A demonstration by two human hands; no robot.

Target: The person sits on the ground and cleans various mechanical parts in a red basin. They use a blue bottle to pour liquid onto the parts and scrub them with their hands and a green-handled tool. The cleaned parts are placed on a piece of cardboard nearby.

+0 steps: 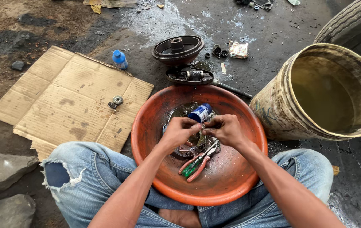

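Sitting cross-legged over a round orange basin (pixel 135 139) held between the knees, with both hands meeting above its middle. Left hand (pixel 179 131) and right hand (pixel 227 128) clenched, fingertips pinched together from either side on a small part (pixel 202 125), mostly hidden by the fingers; impossible to tell its kind. Just beyond the knuckles, a small blue bottle (pixel 200 112) tilted on its side, touching or nearly touching the left fingertips.

Below the hands, lying in the basin among wet metal bits: red-handled pliers (pixel 200 165) and a green-handled screwdriver (pixel 190 167), neither one held. Beyond the basin, on the oily ground, a dark brake drum (pixel 178 50) and a backing plate (pixel 190 76) just in front of it. To the left, a flattened cardboard sheet (pixel 71 97) bearing a little metal bracket (pixel 116 101), with a second blue bottle (pixel 120 59) at its far edge. To the right, a grimy bucket (pixel 273 109) tipped on its side.

Seemingly at the stage of fingering or freeing the small piece by hand over the basin. Calls next for a steady two-sided pinch, kept above the basin lest the piece drop.
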